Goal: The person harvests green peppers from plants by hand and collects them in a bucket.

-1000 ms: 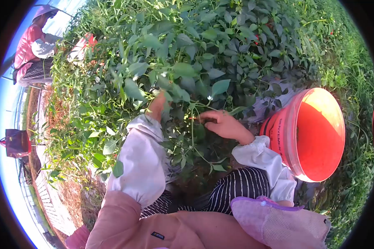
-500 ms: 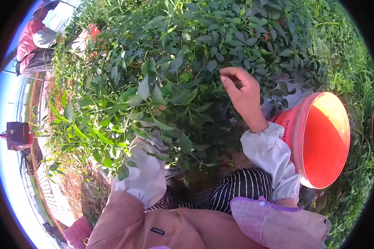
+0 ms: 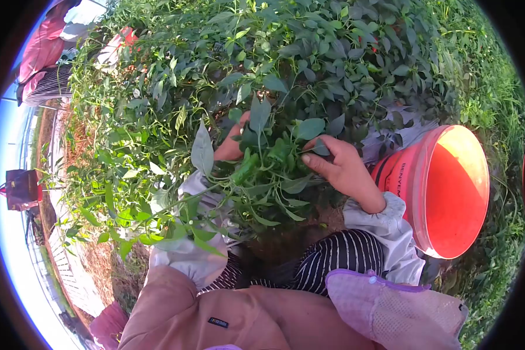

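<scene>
Leafy pepper plants [image 3: 309, 64] stand in front of me, and a green pepper [image 3: 245, 168] shows among the leaves between my hands. My left hand [image 3: 232, 144] reaches into the foliage from the left; leaves cover its fingers, so its grip is hidden. On the other side of the same plant, my right hand [image 3: 345, 170] has its thumb and forefinger curled together at the leaves. What lies between those fingertips cannot be made out. A red-orange bucket [image 3: 458, 192] tilts toward me beside my right forearm.
At the upper left another person [image 3: 44, 44] in a pink top works by the plants, near a red and white container [image 3: 119, 49]. A dark box-like object [image 3: 24, 189] is at the far left. Pale ground sheeting [image 3: 399, 131] shows behind the bucket.
My right hand has come down and closer to the plant. My left hand now shows higher among the leaves, where a green pepper has become visible. The other person has shifted slightly.
</scene>
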The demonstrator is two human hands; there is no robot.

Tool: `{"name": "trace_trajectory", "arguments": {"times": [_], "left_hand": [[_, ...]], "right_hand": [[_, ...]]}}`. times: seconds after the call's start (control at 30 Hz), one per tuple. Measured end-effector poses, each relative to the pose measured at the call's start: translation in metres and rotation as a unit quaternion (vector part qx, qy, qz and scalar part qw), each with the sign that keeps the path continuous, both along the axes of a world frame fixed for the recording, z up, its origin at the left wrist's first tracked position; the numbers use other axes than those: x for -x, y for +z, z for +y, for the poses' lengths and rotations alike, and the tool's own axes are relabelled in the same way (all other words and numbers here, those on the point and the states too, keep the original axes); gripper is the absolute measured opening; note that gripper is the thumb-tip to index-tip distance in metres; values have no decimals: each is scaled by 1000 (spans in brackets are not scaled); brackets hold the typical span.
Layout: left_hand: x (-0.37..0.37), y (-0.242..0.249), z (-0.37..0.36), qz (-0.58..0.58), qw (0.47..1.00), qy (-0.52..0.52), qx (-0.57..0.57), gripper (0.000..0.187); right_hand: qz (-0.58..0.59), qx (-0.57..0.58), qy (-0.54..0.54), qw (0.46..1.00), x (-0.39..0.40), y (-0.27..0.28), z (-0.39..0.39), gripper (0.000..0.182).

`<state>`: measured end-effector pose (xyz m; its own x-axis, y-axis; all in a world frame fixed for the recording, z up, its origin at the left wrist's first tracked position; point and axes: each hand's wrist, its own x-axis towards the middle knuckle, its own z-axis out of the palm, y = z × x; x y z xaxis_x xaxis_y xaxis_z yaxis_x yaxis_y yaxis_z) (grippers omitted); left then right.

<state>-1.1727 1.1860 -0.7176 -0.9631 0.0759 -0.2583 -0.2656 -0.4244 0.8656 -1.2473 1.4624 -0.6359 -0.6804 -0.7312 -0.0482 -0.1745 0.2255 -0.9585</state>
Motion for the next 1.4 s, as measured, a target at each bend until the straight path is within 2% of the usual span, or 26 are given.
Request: {"name": "trace_trajectory", "arguments": {"times": [0.07,0.13,0.2,0.27,0.3,0.37,0.4,0.43,0.5,0.53,0.57,0.6,0.63,0.67,0.7,0.73,0.8,0.83,0.87,0.9,0.93,1.0,1.1,1.2,1.33,1.4], "left_hand": [[1,31,19,63,988,7,143,50],[4,32,11,-4,987,-46,151,53],[-3,45,15,148,930,-116,315,54],[-7,62,31,136,951,-119,251,58],[-8,68,37,149,947,-99,267,51],[-15,44,21,172,901,-84,389,49],[-16,43,18,180,873,-74,448,48],[-20,41,20,279,810,-55,513,47],[-27,35,37,215,963,16,165,44],[-29,35,47,190,980,67,-10,42],[-27,30,38,242,940,0,241,41],[-28,23,39,209,951,-3,227,39],[-30,15,39,175,961,-4,212,37],[-31,7,39,141,970,-5,197,35],[-32,-1,36,236,942,5,238,33],[-30,14,36,249,892,-31,377,33],[-24,44,36,282,716,-85,633,34],[-26,43,40,313,689,-53,651,26],[-26,43,45,345,660,-23,667,20],[-28,44,49,329,667,-22,667,25],[-28,49,50,332,667,-22,667,25],[-28,55,52,375,650,-38,659,39],[-32,57,55,364,652,-39,664,43],[-36,54,56,350,636,-39,687,45],[-29,51,60,328,665,-37,670,47],[-26,48,61,368,612,-4,700,46]], "right_hand": [[-17,-12,39,999,-10,2,4,26],[-33,-22,80,996,-13,-3,2,26],[49,111,92,988,-12,-22,-5,32],[66,148,61,985,-15,-17,-17,32],[-2,156,34,987,-17,-15,-21,31],[-68,164,9,984,-17,-7,-21,30],[-53,98,13,994,-17,2,-13,27],[-39,30,17,999,-18,7,-6,24],[31,4,8,999,-22,8,2,19],[94,-23,0,995,-25,10,6,15],[94,-26,1,995,-26,15,10,15],[-83,-85,34,992,-24,29,13,13],[-259,-143,67,953,-23,39,15,12],[-258,-145,68,953,-21,41,20,12],[-209,-87,43,973,-17,42,27,13],[-158,-27,19,987,-13,44,33,15],[68,-7,-167,984,1,69,36,18],[69,-7,-163,984,6,72,30,18],[169,30,-130,977,12,76,23,18],[269,67,-97,956,13,80,17,19],[243,-14,-13,970,4,88,8,25],[321,-88,101,938,-8,79,-11,29],[387,-54,151,908,-16,61,-23,29],[461,-114,88,875,-30,74,-16,26],[465,-220,115,850,-52,93,-1,27],[432,-171,100,880,-57,101,4,25]]}}
